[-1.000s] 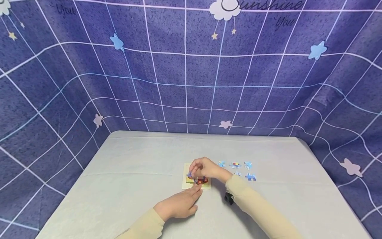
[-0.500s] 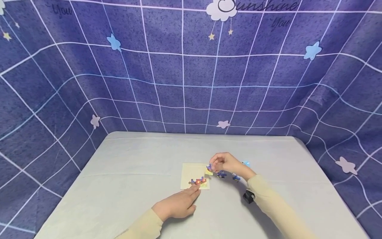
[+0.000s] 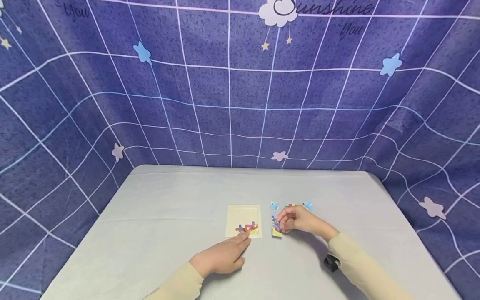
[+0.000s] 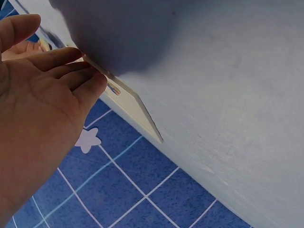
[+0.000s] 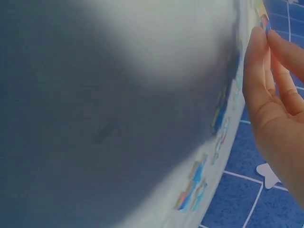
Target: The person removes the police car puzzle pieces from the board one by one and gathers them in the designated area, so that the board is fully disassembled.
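A cream puzzle tray (image 3: 236, 214) lies on the table, with joined red and yellow puzzle pieces (image 3: 252, 228) at its lower right. My left hand (image 3: 221, 255) reaches over the tray's near edge, its straight fingertips resting on the tray and the pieces. In the left wrist view, the fingers (image 4: 71, 71) lie along the tray's rim (image 4: 137, 107). To the right of the tray, my right hand (image 3: 300, 218) pinches a purple and yellow puzzle piece (image 3: 276, 232) between thumb and fingertips. That piece (image 5: 263, 15) also shows at the fingertips in the right wrist view.
Loose puzzle pieces, such as a blue one (image 3: 274, 205) and another (image 3: 307, 206), lie around my right hand, some partly hidden by it. More pieces (image 5: 192, 185) show in the right wrist view. A purple curtain (image 3: 240, 91) hangs behind the white-covered table (image 3: 180, 196).
My right hand has lifted the purple and yellow puzzle piece out of the tray and carried it right, then nearer, beside the loose pieces. The left hand has stayed in place.
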The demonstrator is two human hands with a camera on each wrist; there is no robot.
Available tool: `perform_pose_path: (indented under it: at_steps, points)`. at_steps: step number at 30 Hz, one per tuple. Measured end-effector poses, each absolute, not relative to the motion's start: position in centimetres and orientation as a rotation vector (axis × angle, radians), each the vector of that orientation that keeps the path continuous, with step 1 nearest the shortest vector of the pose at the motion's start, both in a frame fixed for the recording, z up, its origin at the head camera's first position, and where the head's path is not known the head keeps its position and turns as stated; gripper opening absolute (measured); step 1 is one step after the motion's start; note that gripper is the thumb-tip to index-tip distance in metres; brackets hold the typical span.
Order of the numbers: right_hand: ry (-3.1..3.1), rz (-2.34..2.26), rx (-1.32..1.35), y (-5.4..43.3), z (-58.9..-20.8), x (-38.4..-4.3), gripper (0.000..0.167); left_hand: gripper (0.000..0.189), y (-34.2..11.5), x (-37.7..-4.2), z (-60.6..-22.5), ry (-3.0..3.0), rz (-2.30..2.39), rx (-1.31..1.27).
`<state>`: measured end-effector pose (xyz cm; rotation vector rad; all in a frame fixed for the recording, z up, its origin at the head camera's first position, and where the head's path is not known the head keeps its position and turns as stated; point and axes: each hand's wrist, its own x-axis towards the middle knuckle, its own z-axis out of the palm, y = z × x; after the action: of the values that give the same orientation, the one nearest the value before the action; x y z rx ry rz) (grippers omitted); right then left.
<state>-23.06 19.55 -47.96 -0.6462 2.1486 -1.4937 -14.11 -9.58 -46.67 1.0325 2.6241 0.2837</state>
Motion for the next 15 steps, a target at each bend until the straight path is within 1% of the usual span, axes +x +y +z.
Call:
perform_pose_path:
  at_steps: [9, 15]
  points:
    - [2.228, -1.415, -0.692, 19.16, -48.85, -22.33, 0.015, 0.055, -9.61, -14.10, -46.73, 2.625, 0.281, 1.051]
    - [2.343, -1.330, -0.737, 18.96, -48.44, -22.09, 0.016, 0.057, -9.90, -14.17, -46.90, 2.616, 0.289, 1.066]
